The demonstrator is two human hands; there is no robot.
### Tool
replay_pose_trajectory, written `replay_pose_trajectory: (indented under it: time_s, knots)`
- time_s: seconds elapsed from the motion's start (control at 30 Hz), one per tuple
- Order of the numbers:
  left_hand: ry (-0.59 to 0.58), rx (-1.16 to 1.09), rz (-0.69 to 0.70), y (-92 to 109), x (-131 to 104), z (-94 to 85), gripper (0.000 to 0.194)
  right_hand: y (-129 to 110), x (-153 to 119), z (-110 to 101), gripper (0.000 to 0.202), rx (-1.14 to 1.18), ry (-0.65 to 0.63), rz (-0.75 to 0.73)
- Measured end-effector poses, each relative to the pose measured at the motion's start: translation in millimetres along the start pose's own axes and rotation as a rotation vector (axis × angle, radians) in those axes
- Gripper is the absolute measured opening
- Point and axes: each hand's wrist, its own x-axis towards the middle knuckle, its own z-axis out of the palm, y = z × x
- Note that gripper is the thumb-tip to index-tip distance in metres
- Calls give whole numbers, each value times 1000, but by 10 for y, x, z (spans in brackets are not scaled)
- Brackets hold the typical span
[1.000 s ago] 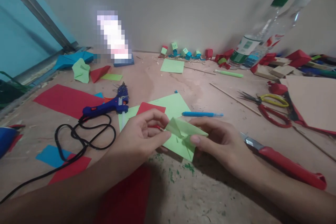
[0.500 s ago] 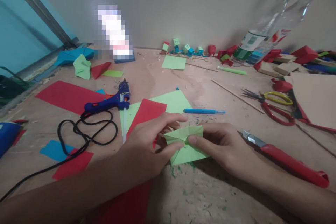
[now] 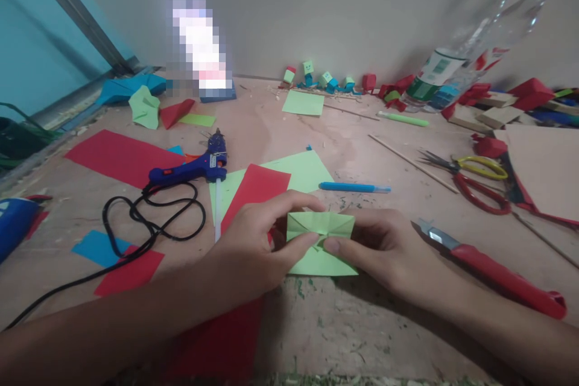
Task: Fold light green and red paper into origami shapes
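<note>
Between my two hands is a folded light-green paper (image 3: 316, 264), with crease lines and a raised upper flap. My left hand (image 3: 262, 241) grips its left side, thumb lying across the front and fingers behind. On the right edge, my right hand (image 3: 384, 250) pinches the paper, its thumb near the centre fold; its other fingers are partly hidden behind. A blue pen (image 3: 353, 187) lies just beyond the paper. Under and beyond my left hand are a red paper strip (image 3: 260, 187) and a larger light-green sheet (image 3: 312, 170).
A blue glue gun (image 3: 194, 167) with a looped black cord lies left. To the right are a red-handled utility knife (image 3: 502, 274) and scissors (image 3: 479, 190). Plastic bottles (image 3: 436, 75), small paper figures (image 3: 308, 72) and a blurred bright screen (image 3: 201, 48) stand along the wall.
The green paper has turned a little and sits more level, its upper flap standing more upright. My left thumb has shifted slightly inward over it. The whole view has shifted slightly.
</note>
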Motion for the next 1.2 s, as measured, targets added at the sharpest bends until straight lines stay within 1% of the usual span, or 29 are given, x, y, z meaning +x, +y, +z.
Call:
replay_pose_trajectory:
  time_s: [0.2,0.37,0.43,0.63,0.73,0.83,0.93,1.03,1.1,1.2]
  knots:
    - [-29,-78,-34,50,-13,33,30,24,-7,3,32,-59,46,-57]
    - [-26,-149,1,51,2,48,29,47,-15,7,28,-116,69,-90]
    - [-21,-141,19,40,-2,51,29,39,-20,15,28,-143,78,-97]
    - [-10,-13,60,13,-40,70,31,0,-39,33,30,-249,90,-143]
    - [-18,-26,54,11,-41,81,33,11,-42,30,30,-276,88,-160]
    - [-21,-108,27,11,-27,78,32,36,-37,25,29,-202,83,-139]
    - [-13,-211,-39,9,-2,55,32,60,-23,24,28,-92,115,-89]
    - [-46,-263,-109,2,17,22,23,67,-7,27,26,-26,157,-48]
    - [-52,-261,-119,-5,21,6,21,60,5,24,21,44,167,-47]
    - [-25,-290,-116,-8,26,-2,21,50,21,6,15,174,159,-74]
